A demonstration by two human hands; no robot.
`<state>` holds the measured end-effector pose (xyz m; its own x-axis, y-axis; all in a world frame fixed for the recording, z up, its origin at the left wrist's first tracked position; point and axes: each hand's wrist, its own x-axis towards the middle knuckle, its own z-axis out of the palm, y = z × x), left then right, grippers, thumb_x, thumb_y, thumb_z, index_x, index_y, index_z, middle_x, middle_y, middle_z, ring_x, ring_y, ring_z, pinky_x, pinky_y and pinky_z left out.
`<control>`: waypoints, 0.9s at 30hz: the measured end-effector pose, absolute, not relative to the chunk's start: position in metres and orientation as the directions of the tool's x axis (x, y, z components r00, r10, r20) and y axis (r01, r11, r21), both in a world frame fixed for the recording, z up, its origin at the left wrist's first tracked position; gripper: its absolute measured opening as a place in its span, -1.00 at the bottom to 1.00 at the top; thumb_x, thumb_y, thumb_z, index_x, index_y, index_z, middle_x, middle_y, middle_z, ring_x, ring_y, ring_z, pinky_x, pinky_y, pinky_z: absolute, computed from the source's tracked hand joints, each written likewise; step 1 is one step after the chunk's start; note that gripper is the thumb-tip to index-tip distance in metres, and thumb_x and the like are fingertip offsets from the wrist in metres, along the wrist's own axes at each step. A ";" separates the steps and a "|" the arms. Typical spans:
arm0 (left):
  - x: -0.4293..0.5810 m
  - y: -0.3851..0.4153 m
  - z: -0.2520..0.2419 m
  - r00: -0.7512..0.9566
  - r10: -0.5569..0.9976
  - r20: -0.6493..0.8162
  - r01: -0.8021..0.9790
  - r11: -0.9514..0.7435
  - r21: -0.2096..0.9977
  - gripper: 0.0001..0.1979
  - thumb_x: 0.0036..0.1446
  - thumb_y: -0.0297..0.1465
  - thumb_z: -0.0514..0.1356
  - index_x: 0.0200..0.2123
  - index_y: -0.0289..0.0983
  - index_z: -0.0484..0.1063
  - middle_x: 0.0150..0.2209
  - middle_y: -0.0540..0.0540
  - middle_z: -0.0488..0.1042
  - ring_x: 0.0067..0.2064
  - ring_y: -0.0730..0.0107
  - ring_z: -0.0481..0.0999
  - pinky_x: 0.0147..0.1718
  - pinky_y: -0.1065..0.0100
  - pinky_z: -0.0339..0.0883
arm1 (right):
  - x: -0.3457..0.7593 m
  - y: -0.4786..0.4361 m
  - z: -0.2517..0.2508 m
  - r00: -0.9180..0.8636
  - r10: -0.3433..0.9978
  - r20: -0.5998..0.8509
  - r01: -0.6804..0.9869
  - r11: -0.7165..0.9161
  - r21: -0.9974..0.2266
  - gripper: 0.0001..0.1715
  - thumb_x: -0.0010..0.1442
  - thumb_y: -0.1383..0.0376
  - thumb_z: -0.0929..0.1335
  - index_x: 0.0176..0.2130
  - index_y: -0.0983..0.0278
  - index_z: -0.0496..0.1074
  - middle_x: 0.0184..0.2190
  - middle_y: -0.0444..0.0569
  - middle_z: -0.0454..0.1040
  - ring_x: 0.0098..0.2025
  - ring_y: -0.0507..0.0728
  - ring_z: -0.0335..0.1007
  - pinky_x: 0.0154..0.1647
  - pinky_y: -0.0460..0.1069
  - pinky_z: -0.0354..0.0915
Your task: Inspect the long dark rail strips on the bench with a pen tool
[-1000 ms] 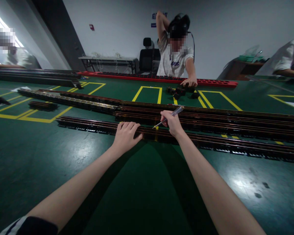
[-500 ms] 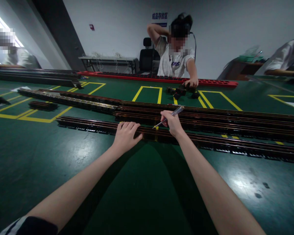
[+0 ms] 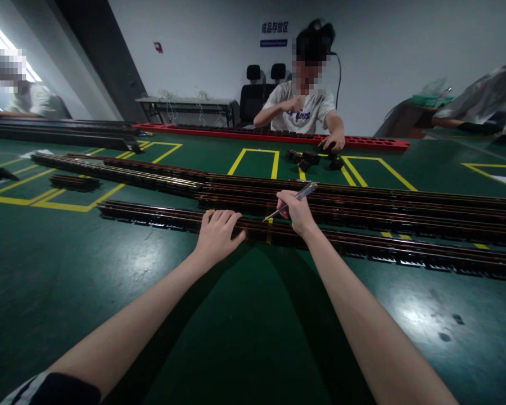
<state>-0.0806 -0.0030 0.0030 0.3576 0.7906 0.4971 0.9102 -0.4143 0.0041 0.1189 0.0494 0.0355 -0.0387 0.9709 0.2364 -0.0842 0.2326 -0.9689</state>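
My left hand (image 3: 219, 232) lies across a long dark glossy rail (image 3: 164, 216), its fingers over the far side and the thumb along the near side. In my right hand (image 3: 296, 212) is a slim screwdriver-like tool (image 3: 306, 191) with a greyish, clear-looking handle, held like a pen. Its thin tip points down and left at the rail, just right of my left hand. Whether the tip touches the rail I cannot tell. Behind this rail lies a bundle of similar long dark rails (image 3: 362, 205), running off to the right.
A short dark piece (image 3: 75, 182) lies at the left on the green table (image 3: 244, 326). Across the table a co-worker (image 3: 301, 109) sits behind a long red perforated rail (image 3: 375, 143), near several small black parts (image 3: 306, 160). Other people work at far left and right.
My hands, the tool and the rails have stayed put. The co-worker opposite has lowered a raised arm from the head to the chest. The person at far right has shifted left.
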 end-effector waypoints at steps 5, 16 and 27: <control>-0.080 -0.004 0.003 0.356 0.785 0.507 0.909 -0.417 0.009 -0.69 0.19 -0.30 0.06 -0.03 -0.23 0.38 -0.04 -0.19 0.50 0.01 0.08 0.41 0.07 0.00 0.11 | 0.117 0.047 0.038 -0.035 0.963 0.268 -0.048 0.266 -0.963 -0.63 -0.01 0.25 0.30 -0.76 0.26 0.25 -0.80 -0.21 0.10 -0.73 -0.08 0.00 -0.70 -0.11 -0.08; -0.081 -0.005 0.002 0.363 0.776 0.516 0.910 -0.414 -0.017 -0.64 0.16 -0.52 -0.01 -0.01 -0.24 0.38 -0.02 -0.16 0.50 0.04 0.11 0.40 0.10 0.01 0.08 | 0.116 0.043 0.043 -0.089 0.958 0.272 0.038 0.276 -0.960 -0.61 0.05 0.25 0.30 -0.73 0.28 0.28 -0.79 -0.19 0.16 -0.71 -0.07 0.06 -0.67 -0.12 -0.02; -0.082 -0.005 0.004 0.334 0.792 0.510 0.920 -0.392 0.007 -0.57 0.09 -0.63 -0.05 -0.03 -0.25 0.40 -0.03 -0.18 0.50 0.05 0.08 0.40 0.09 -0.01 0.10 | 0.115 0.043 0.041 -0.124 0.956 0.267 0.013 0.270 -0.963 -0.61 0.03 0.19 0.34 -0.72 0.27 0.29 -0.78 -0.20 0.17 -0.71 -0.07 0.07 -0.67 -0.12 0.00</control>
